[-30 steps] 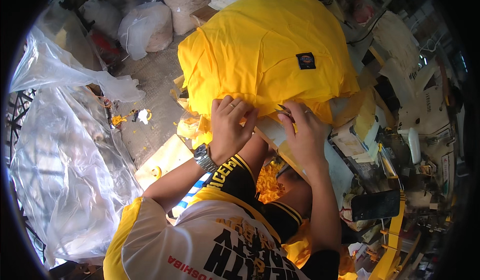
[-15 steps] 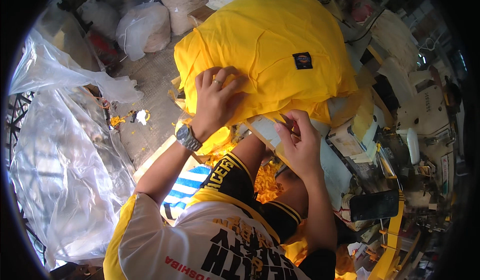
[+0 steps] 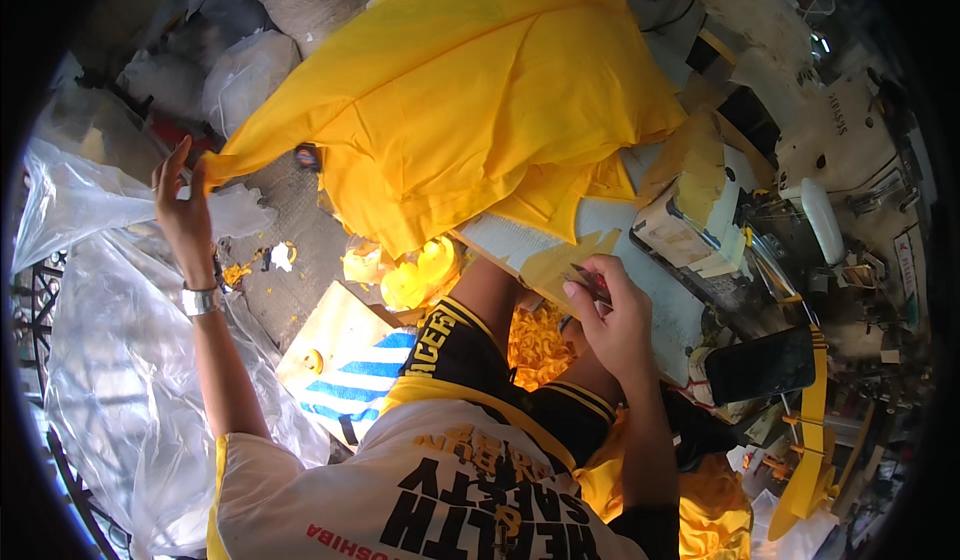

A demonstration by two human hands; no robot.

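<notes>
A large yellow cloth garment [image 3: 480, 100] lies spread and creased over the work table [image 3: 515, 245]. One corner is drawn out to the left, where my left hand [image 3: 186, 205] pinches it between thumb and fingers, with the arm stretched out. A small dark label [image 3: 308, 157] shows at the garment's left edge, near that pulled corner. Over the table's near edge, my right hand [image 3: 618, 318] is closed around thread snips [image 3: 600, 288] with a reddish handle and a dark pointed tip. The snips are apart from the cloth.
A sewing machine [image 3: 835, 125] stands at the right, with a dark phone [image 3: 760, 365] in front of it. Clear plastic sheeting [image 3: 130, 380] hangs at the left. Yellow scraps [image 3: 410, 275] lie below the table, and stuffed sacks [image 3: 250, 75] sit at the back left.
My left hand has moved from the top of the garment far to the left, pulling a corner along. The label has shifted from right to left. My right hand still holds the snips.
</notes>
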